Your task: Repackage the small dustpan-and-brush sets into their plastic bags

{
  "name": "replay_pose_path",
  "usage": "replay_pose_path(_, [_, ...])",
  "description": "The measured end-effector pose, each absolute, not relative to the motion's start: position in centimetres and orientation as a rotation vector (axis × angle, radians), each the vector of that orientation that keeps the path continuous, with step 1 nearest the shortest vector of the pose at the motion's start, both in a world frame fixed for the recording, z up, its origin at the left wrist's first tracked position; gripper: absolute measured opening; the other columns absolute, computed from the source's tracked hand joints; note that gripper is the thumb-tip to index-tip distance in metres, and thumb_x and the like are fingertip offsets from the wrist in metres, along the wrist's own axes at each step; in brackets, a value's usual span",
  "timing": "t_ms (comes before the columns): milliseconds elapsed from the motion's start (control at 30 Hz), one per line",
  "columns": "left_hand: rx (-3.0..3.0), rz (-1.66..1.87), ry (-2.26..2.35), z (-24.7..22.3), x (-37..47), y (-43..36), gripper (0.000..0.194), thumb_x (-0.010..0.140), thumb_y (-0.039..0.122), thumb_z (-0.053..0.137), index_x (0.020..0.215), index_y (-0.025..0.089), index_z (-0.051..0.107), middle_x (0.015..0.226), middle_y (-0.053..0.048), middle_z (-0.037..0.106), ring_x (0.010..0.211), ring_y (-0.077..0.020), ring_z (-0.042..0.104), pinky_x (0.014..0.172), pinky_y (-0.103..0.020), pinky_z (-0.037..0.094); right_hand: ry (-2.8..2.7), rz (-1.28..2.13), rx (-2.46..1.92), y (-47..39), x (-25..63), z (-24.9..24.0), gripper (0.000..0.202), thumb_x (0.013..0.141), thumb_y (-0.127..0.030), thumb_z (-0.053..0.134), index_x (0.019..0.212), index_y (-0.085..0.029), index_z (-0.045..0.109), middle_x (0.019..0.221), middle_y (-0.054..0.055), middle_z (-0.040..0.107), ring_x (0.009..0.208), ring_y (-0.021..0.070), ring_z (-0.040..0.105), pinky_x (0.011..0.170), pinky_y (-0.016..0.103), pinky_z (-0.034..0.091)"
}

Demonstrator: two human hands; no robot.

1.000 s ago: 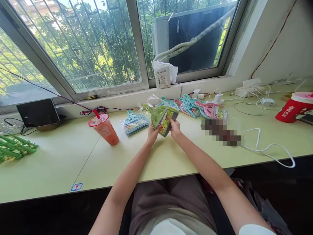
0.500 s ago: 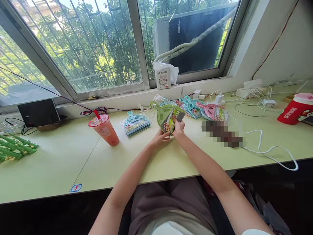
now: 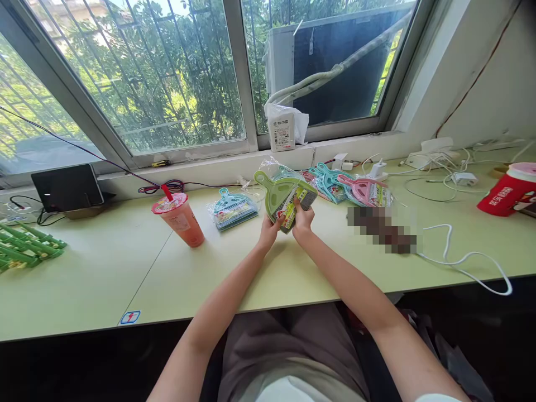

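Observation:
Between my hands a green mini dustpan (image 3: pixel 274 196) with a label and a grey-bristled brush is held up, tilted, above the desk. My left hand (image 3: pixel 270 231) grips its lower left edge. On the lower right side my right hand (image 3: pixel 303 218) is closed around the same set, thumb over the label. To the left lies a blue dustpan set (image 3: pixel 234 209) in clear wrap. Behind and to the right are several more wrapped sets, among them a teal dustpan (image 3: pixel 329 181) and a pink dustpan (image 3: pixel 364 190).
A pink drink cup (image 3: pixel 181 219) with a red straw stands left on the desk (image 3: pixel 201 285). Also there are a tablet (image 3: pixel 67 191), green stick-like pieces (image 3: pixel 27 245), a red container (image 3: pixel 506 192), a white cable (image 3: pixel 473 254) and a blurred patch (image 3: pixel 382 230). A small box (image 3: pixel 282 132) sits on the sill.
My left hand has shifted from beneath the green dustpan set up onto its lower left edge, with the thumb at the front. The dustpan has moved slightly left.

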State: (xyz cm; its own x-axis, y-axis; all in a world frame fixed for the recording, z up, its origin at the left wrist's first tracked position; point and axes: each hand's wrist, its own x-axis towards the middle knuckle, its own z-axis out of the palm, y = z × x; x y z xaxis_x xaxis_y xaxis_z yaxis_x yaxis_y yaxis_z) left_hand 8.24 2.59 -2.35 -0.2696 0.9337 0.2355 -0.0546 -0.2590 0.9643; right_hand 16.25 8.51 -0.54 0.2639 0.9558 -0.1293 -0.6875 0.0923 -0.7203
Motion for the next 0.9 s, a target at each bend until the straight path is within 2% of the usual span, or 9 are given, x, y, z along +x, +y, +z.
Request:
replay_pose_path(100, [1.343,1.663,1.449,-2.6,9.0,2.2,0.089,0.074,0.046,0.073,0.146,0.019,0.027,0.134,-0.018,0.055,0.123,-0.0318,0.054,0.100,-0.048,0.046,-0.412,1.253,-0.775,8.7,16.6,-0.5,0.047,0.057,-0.036,0.083,0.093,-0.015,0.062,0.093,0.006,0.071,0.077,0.0176,0.066,0.064,0.028,0.056])
replay_pose_path(167, [1.451,1.769,1.743,-2.1,9.3,1.6,0.101,0.077,0.045,0.069,0.152,0.018,0.007,0.154,-0.021,0.031,0.142,-0.0313,0.031,0.113,-0.050,0.031,-0.402,1.259,-0.775,8.8,16.8,-0.5,0.046,0.059,-0.036,0.082,0.094,-0.016,0.062,0.096,0.006,0.071,0.079,0.0175,0.066,0.065,0.028,0.056])
replay_pose_path(233, [1.595,1.796,2.042,-1.4,9.1,1.1,0.096,0.081,0.044,0.065,0.153,0.018,0.007,0.161,-0.018,0.011,0.149,-0.0300,0.007,0.119,-0.053,0.013,-0.397,1.268,-0.781,8.8,16.8,-0.4,0.045,0.060,-0.038,0.081,0.095,-0.016,0.062,0.098,0.006,0.071,0.081,0.0177,0.066,0.066,0.028,0.056])
replay_pose_path(267, [1.719,1.743,2.130,-0.9,8.9,0.9,0.087,0.083,0.043,0.062,0.152,0.019,0.016,0.161,-0.015,0.010,0.149,-0.0296,0.002,0.119,-0.055,0.006,-0.398,1.270,-0.788,8.8,16.8,-0.5,0.045,0.060,-0.038,0.081,0.094,-0.017,0.062,0.098,0.006,0.071,0.081,0.0179,0.066,0.065,0.028,0.056])
replay_pose_path(367, [2.123,1.464,2.064,-0.1,8.0,0.7,0.048,0.091,0.033,0.050,0.139,0.027,0.047,0.157,-0.008,0.030,0.149,-0.0274,0.013,0.119,-0.056,0.003,-0.398,1.258,-0.820,9.0,16.7,-0.7,0.046,0.059,-0.040,0.081,0.092,-0.016,0.062,0.095,0.007,0.071,0.079,0.0183,0.066,0.063,0.028,0.056])
replay_pose_path(467, [2.210,1.359,1.897,0.1,7.4,0.8,0.037,0.094,0.025,0.040,0.124,0.027,0.061,0.147,-0.007,0.047,0.145,-0.0265,0.027,0.119,-0.052,0.015,-0.391,1.244,-0.833,9.2,16.5,-1.1,0.046,0.058,-0.042,0.081,0.091,-0.016,0.062,0.094,0.007,0.072,0.078,0.0183,0.066,0.060,0.027,0.055])
replay_pose_path(700, [2.211,1.274,1.898,0.2,7.8,0.8,0.037,0.094,0.024,0.040,0.122,0.027,0.064,0.133,-0.013,0.058,0.136,-0.0334,0.040,0.113,-0.056,0.024,-0.403,1.252,-0.820,9.3,16.3,-1.4,0.048,0.060,-0.043,0.079,0.097,-0.015,0.065,0.092,0.007,0.073,0.076,0.0183,0.067,0.059,0.027,0.055])
replay_pose_path(800, [2.273,1.152,2.054,0.3,7.9,1.1,0.040,0.095,0.025,0.038,0.128,0.027,0.061,0.120,-0.015,0.062,0.122,-0.0319,0.051,0.109,-0.051,0.033,-0.394,1.256,-0.806,9.2,16.2,-1.5,0.047,0.058,-0.041,0.081,0.094,-0.015,0.066,0.090,0.006,0.072,0.073,0.0176,0.066,0.060,0.027,0.055])
replay_pose_path(900, [2.370,0.984,2.217,0.3,7.8,1.6,0.045,0.095,0.020,0.035,0.134,0.026,0.056,0.102,-0.015,0.063,0.106,-0.0286,0.058,0.108,-0.048,0.034,-0.390,1.258,-0.845,9.0,15.8,-1.7,0.044,0.057,-0.040,0.081,0.089,-0.014,0.066,0.087,0.006,0.072,0.070,0.0171,0.065,0.058,0.027,0.054])
